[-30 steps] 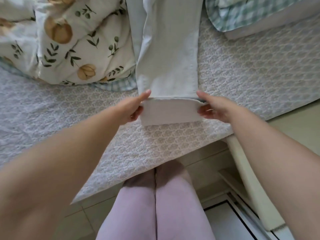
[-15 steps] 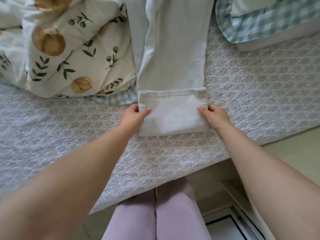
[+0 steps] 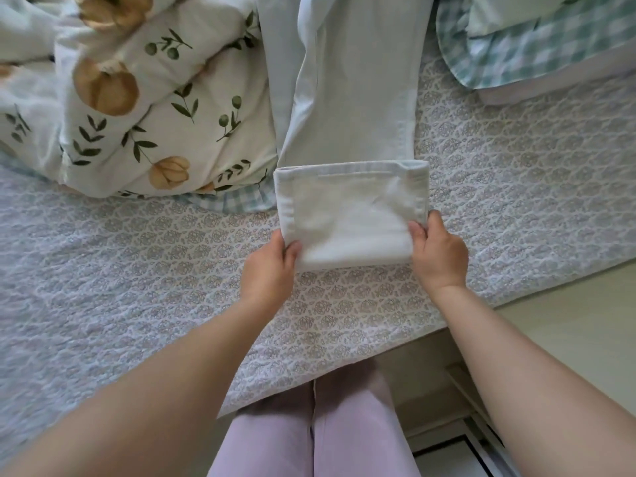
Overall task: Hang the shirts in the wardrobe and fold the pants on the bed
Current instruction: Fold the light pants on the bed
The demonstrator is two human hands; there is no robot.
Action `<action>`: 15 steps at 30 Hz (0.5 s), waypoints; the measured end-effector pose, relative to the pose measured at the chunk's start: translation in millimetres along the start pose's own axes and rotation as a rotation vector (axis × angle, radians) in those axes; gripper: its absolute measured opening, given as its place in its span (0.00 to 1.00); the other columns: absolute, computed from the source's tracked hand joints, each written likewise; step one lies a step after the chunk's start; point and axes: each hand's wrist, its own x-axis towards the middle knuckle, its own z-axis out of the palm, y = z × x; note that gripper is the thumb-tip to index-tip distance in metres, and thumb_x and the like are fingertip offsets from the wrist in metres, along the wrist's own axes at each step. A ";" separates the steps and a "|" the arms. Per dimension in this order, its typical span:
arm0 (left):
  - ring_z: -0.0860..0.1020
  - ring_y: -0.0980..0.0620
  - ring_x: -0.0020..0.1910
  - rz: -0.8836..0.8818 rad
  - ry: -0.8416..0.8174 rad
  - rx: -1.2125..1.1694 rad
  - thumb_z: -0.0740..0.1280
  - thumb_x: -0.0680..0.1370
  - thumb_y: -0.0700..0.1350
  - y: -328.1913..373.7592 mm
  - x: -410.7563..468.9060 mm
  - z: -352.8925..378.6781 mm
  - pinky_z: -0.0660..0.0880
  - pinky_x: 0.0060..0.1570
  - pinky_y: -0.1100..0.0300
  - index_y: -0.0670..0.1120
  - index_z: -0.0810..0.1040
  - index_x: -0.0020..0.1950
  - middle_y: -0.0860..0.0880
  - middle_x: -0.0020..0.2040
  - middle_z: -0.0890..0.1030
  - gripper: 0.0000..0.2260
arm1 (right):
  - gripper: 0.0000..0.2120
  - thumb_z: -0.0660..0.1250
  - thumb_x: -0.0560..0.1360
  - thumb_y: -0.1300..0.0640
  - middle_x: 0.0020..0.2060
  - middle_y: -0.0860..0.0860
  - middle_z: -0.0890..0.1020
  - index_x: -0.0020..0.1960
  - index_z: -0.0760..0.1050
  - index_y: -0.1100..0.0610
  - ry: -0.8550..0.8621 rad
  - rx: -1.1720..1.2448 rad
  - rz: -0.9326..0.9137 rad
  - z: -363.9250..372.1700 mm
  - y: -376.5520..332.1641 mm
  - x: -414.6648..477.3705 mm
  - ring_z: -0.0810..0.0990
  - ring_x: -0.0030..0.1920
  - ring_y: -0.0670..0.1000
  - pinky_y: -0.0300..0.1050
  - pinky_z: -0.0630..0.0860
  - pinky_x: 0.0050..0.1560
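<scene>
Hands on pants near-edge corners, seemingly.

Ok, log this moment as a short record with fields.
garment: pale blue pants, leg end folded over into a flat band
left hand: grips the fold's near left corner
right hand: grips the fold's near right corner
surface: grey-white patterned quilted bedspread
nearby: white floral duvet on the left; green checked pillow on the right

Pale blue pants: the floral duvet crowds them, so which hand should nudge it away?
Left hand, likely: it grips the pale blue pants beside the white floral duvet; the right hand holds their opposite edge.
</scene>
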 end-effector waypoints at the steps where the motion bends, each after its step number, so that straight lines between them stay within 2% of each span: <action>1: 0.78 0.49 0.38 -0.119 -0.050 0.016 0.57 0.81 0.53 2.2 4.5 1.0 0.78 0.38 0.50 0.48 0.70 0.58 0.50 0.42 0.78 0.11 | 0.15 0.57 0.80 0.50 0.32 0.52 0.74 0.55 0.71 0.62 -0.059 -0.027 0.046 3.3 1.1 1.7 0.70 0.30 0.53 0.38 0.56 0.26; 3: 0.80 0.46 0.40 -0.356 -0.108 -0.016 0.60 0.80 0.54 6.0 12.4 3.4 0.80 0.42 0.48 0.48 0.68 0.59 0.48 0.46 0.78 0.13 | 0.17 0.57 0.79 0.46 0.43 0.55 0.80 0.60 0.68 0.58 -0.126 0.069 0.200 9.6 4.1 4.1 0.76 0.39 0.56 0.42 0.66 0.32; 4: 0.80 0.47 0.40 -0.444 -0.103 -0.052 0.62 0.79 0.55 8.2 14.6 4.2 0.80 0.42 0.49 0.48 0.66 0.60 0.48 0.47 0.77 0.15 | 0.19 0.59 0.78 0.46 0.50 0.56 0.79 0.63 0.67 0.58 -0.126 0.166 0.274 8.6 3.2 2.6 0.78 0.45 0.57 0.44 0.70 0.38; 5: 0.80 0.47 0.41 -0.494 -0.069 -0.077 0.64 0.77 0.55 10.7 14.4 4.4 0.79 0.43 0.51 0.47 0.65 0.61 0.48 0.48 0.77 0.18 | 0.22 0.61 0.77 0.46 0.56 0.57 0.77 0.65 0.65 0.58 -0.074 0.193 0.264 6.4 3.9 -0.4 0.76 0.52 0.57 0.46 0.72 0.44; 6: 0.79 0.48 0.46 -0.480 0.005 -0.055 0.65 0.76 0.54 12.0 11.9 5.0 0.78 0.47 0.51 0.46 0.63 0.63 0.47 0.53 0.75 0.21 | 0.25 0.63 0.76 0.46 0.60 0.58 0.73 0.67 0.64 0.59 0.005 0.114 0.167 3.8 5.4 -4.3 0.74 0.57 0.57 0.48 0.72 0.50; 7: 0.75 0.47 0.53 -0.382 0.117 0.030 0.66 0.76 0.54 11.4 8.6 7.2 0.75 0.53 0.51 0.47 0.61 0.65 0.46 0.59 0.72 0.24 | 0.27 0.65 0.74 0.47 0.62 0.59 0.71 0.67 0.64 0.60 0.071 -0.020 0.012 1.4 7.0 -8.3 0.71 0.60 0.58 0.51 0.70 0.54; 8: 0.70 0.47 0.61 -0.205 0.230 0.146 0.66 0.75 0.54 10.3 4.9 9.7 0.69 0.61 0.51 0.49 0.58 0.67 0.46 0.65 0.66 0.26 | 0.29 0.66 0.73 0.46 0.63 0.60 0.70 0.67 0.64 0.60 0.096 -0.146 -0.176 0.0 7.8 -12.8 0.69 0.62 0.59 0.53 0.69 0.59; 9: 0.61 0.47 0.68 0.008 0.276 0.272 0.63 0.75 0.56 10.6 2.6 11.6 0.61 0.67 0.50 0.50 0.54 0.69 0.47 0.69 0.59 0.28 | 0.32 0.65 0.71 0.43 0.66 0.60 0.68 0.68 0.63 0.59 0.051 -0.249 -0.358 1.1 7.5 -17.8 0.67 0.65 0.60 0.55 0.66 0.63; 10: 0.52 0.49 0.73 0.212 0.247 0.410 0.59 0.76 0.60 11.3 3.4 14.3 0.52 0.71 0.49 0.52 0.49 0.72 0.49 0.73 0.51 0.30 | 0.36 0.65 0.70 0.41 0.69 0.59 0.65 0.70 0.61 0.58 -0.040 -0.337 -0.504 5.3 6.5 -21.9 0.63 0.69 0.60 0.57 0.63 0.67; 12: 0.31 0.49 0.74 0.476 0.042 0.703 0.49 0.74 0.68 13.4 14.6 20.4 0.34 0.72 0.47 0.50 0.32 0.74 0.49 0.76 0.33 0.39 | 0.42 0.66 0.68 0.41 0.75 0.58 0.56 0.75 0.54 0.55 -0.220 -0.492 -0.623 17.7 5.1 -23.4 0.53 0.75 0.59 0.59 0.52 0.73; 13: 0.25 0.47 0.71 0.527 -0.075 0.816 0.48 0.72 0.72 13.3 22.4 22.5 0.29 0.71 0.47 0.49 0.28 0.73 0.46 0.74 0.28 0.44 | 0.44 0.66 0.69 0.43 0.76 0.57 0.48 0.77 0.46 0.54 -0.284 -0.580 -0.612 23.4 4.4 -19.3 0.46 0.76 0.58 0.59 0.44 0.73; 15: 0.24 0.43 0.69 0.533 -0.271 0.937 0.57 0.70 0.72 11.2 35.8 21.1 0.28 0.69 0.47 0.46 0.26 0.72 0.41 0.72 0.26 0.52 | 0.47 0.64 0.72 0.50 0.73 0.57 0.34 0.74 0.30 0.54 -0.343 -0.695 -0.532 29.1 3.2 -5.3 0.31 0.73 0.57 0.58 0.33 0.71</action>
